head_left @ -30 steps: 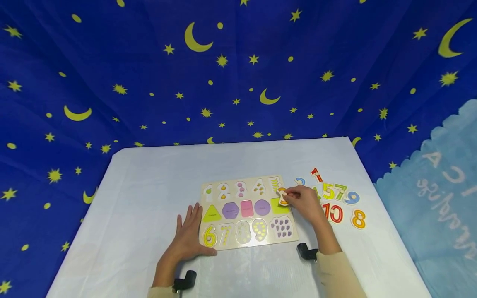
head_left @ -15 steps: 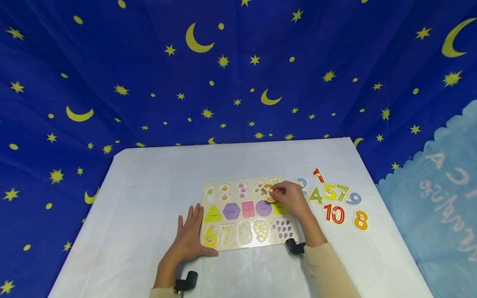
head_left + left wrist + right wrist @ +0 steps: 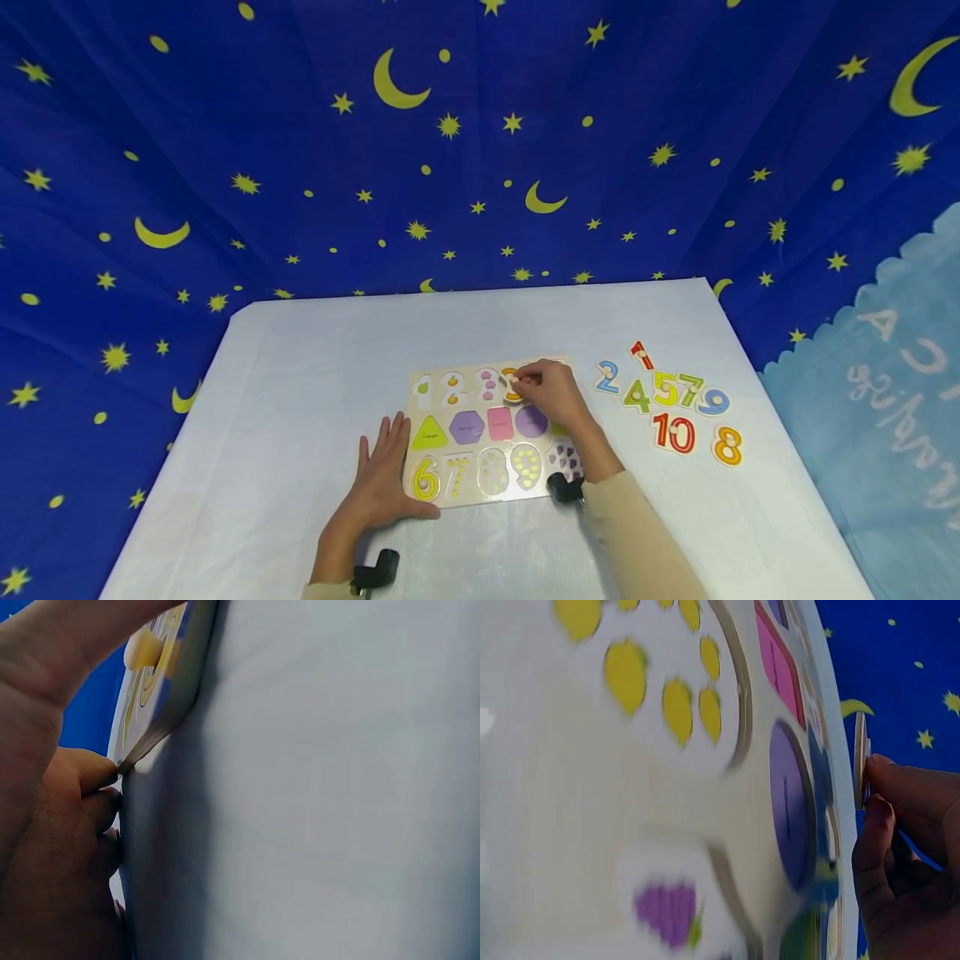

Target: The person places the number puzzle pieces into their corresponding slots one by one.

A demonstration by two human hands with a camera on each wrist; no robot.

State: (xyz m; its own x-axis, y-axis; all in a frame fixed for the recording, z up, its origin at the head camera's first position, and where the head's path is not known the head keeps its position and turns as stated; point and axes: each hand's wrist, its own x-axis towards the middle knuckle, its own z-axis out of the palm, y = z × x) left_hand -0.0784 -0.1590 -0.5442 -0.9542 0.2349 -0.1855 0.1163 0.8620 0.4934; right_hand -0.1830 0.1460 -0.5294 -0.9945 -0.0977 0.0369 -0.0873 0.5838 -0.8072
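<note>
- We judge the step in hand to be fitting the orange 3 (image 3: 511, 392) into the number board (image 3: 480, 448); it is over the far row, just right of the recess with three pink pictures (image 3: 487, 386), and not yet seated.
- Our right hand (image 3: 553, 393) pinches the 3 between thumb and finger, apparently by its knob; the right wrist view shows the piece edge-on, which we read as raised off the board.
- Our left hand (image 3: 380, 482) grasps nothing: its fingers lie straight and spread at the board's left edge, seemingly steadying it.
- The next move, as we see it, calls for a small shift left, matching outline to recess, then lowering and pressing flat before letting go.
- The 3's long axis runs near to far, roughly parallel to the recess's own. Its gaps seem to face left, though our fingers cover part, and we cannot tell which end is its top.
- The yellow 6 (image 3: 426, 480) already sits in the near row; the other loose numbers (image 3: 665, 389) lie on the desk (image 3: 315, 375), right of the board.
</note>
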